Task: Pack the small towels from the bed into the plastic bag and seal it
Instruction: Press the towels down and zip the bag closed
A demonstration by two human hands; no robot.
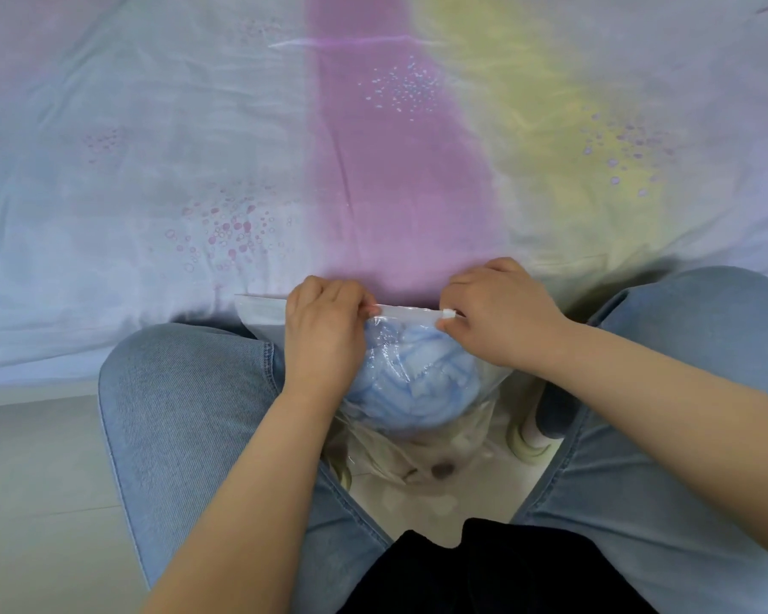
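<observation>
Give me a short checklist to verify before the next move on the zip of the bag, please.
1. Towels inside: blue towel sits in the plastic bag, a pale one below it. Ok.
2. No towels left on the bed sheet: none in view. Ok.
3. Left hand pinches the bag's top edge. Ok.
4. Right hand pinches the white slider. Ok.
5. Zip strip closed between the hands: cannot tell.
6. No towel caught in the strip: cannot tell.
</observation>
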